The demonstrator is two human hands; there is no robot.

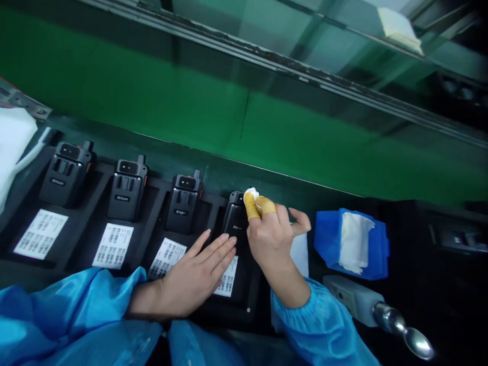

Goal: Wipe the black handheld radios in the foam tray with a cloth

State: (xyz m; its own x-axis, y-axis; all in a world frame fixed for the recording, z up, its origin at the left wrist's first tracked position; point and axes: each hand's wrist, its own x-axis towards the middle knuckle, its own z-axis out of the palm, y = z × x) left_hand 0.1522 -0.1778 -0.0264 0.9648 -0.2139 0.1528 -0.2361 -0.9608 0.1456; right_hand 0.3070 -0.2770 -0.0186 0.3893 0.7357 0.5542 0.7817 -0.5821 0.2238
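Note:
A black handheld radio (232,216) marked Riton lies in the rightmost slot of a dark tray (244,300). My left hand (194,279) lies flat, fingers stretched out, with its fingertips at the radio's lower edge. Under that hand, a white barcode label sheet (229,279) is partly covered. Yellow finger cots cover two fingers of my right hand (269,231), which pinches a small white wipe (251,193) against the radio's upper right part. The hand hides much of that end. Three similar radios, including the nearest one (183,203), lie to the left, each above a label sheet.
On the right stands a blue bin (328,236) with white cloths (354,239) in it. A dispenser bottle with a shiny metal top (392,317) lies below it. White material (13,147) sits at the far left. A green panel (190,101) runs behind the tray.

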